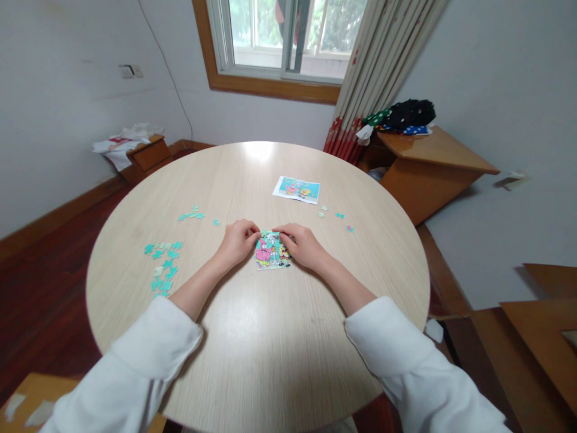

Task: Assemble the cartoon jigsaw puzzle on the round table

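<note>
A small cartoon jigsaw puzzle (271,254), partly assembled, lies in the middle of the round wooden table (252,337). My left hand (238,240) rests on the puzzle's left upper edge with fingers curled. On the right upper edge sits my right hand (301,243), fingers bent and pressing down on the pieces. The two hands almost meet at the top of the puzzle. A printed reference picture (296,189) lies farther back on the table.
Loose teal puzzle pieces (163,267) are scattered at the left, with a few more (192,214) behind them and some (336,216) at the right. A wooden side table (428,162) with clothes stands at the right, a low cabinet (146,153) at the left.
</note>
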`<state>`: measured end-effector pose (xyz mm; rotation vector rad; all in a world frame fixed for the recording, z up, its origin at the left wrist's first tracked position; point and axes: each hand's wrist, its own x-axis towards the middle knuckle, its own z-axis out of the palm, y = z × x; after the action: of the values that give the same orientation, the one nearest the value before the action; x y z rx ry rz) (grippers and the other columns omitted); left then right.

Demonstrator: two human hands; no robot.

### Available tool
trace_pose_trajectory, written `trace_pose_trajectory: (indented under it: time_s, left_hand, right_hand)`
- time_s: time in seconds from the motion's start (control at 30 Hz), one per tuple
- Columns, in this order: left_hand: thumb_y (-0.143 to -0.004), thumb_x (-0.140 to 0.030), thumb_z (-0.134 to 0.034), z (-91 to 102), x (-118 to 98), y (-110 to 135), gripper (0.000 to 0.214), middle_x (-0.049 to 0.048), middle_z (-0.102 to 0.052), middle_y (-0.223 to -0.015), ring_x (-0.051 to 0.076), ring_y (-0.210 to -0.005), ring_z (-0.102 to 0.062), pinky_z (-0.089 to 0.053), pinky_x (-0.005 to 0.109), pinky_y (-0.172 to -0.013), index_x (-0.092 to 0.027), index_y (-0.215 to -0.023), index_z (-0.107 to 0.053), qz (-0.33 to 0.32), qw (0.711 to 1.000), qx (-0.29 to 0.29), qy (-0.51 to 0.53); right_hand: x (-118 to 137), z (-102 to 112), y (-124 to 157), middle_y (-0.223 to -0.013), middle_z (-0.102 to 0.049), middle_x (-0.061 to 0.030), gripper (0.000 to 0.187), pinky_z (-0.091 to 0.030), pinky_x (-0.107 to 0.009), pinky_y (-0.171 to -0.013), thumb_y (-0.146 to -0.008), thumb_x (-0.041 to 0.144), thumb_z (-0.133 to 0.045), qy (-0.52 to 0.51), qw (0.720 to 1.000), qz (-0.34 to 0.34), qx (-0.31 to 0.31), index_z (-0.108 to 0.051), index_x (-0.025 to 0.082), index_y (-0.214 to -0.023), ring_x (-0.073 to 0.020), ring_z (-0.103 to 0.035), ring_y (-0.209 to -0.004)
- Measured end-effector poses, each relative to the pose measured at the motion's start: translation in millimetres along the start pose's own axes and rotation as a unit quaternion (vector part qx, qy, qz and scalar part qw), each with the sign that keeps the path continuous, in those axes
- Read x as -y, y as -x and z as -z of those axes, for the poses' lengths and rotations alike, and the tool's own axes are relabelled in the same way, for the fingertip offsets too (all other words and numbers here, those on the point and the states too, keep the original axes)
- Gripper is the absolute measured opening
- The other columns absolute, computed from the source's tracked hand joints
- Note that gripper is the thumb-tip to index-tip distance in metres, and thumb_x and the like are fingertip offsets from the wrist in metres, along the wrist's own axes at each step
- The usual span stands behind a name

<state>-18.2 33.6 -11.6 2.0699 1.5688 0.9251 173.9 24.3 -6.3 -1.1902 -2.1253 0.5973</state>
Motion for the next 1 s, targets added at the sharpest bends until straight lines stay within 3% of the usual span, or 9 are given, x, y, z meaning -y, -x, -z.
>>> trace_pose_trajectory:
  time_s: [0.3,0.5,1.0]
  left_hand:
    - [-0.076,-0.020,-0.059,0.5,-2.0,0.4,0.008,0.0010,-0.060,-0.067,0.015,-0.065,-0.053,-0.040,0.029,-0.066,-0.017,-0.070,-0.064,0.008,1.000,0.011,-0.011]
    - [-0.076,-0.019,-0.059,-0.6,-0.3,-0.8,0.008,0.0010,-0.060,-0.067,0.015,-0.066,-0.052,-0.039,0.029,-0.066,-0.017,-0.069,-0.063,0.006,1.000,0.008,-0.017]
    - [-0.076,-0.019,-0.057,-3.1,-0.5,-1.0,0.009,0.0013,-0.060,-0.068,0.015,-0.065,-0.052,-0.038,0.028,-0.063,-0.017,-0.070,-0.064,0.009,1.000,0.008,-0.029]
  right_hand:
    - [2.0,0.9,-0.3,-0.096,-0.066,-0.0113,0.026,-0.042,-0.033,-0.087,-0.089,0.012,-0.048,0.047,0.998,0.017,0.039,-0.068,0.011,-0.106,-0.0180,-0.056,-0.093]
    - [-1.7,-1.8,-0.8,-0.098,-0.063,-0.0088,0.026,-0.040,-0.032,-0.086,-0.091,0.016,-0.048,0.070,0.996,0.027,0.057,-0.067,0.018,-0.108,-0.0173,-0.055,-0.094]
    - [-5.4,-4.3,-1.1,-0.099,-0.060,-0.0077,0.028,-0.039,-0.035,-0.088,-0.092,0.020,-0.049,0.074,0.995,0.024,0.069,-0.067,0.023,-0.113,-0.0177,-0.053,-0.095]
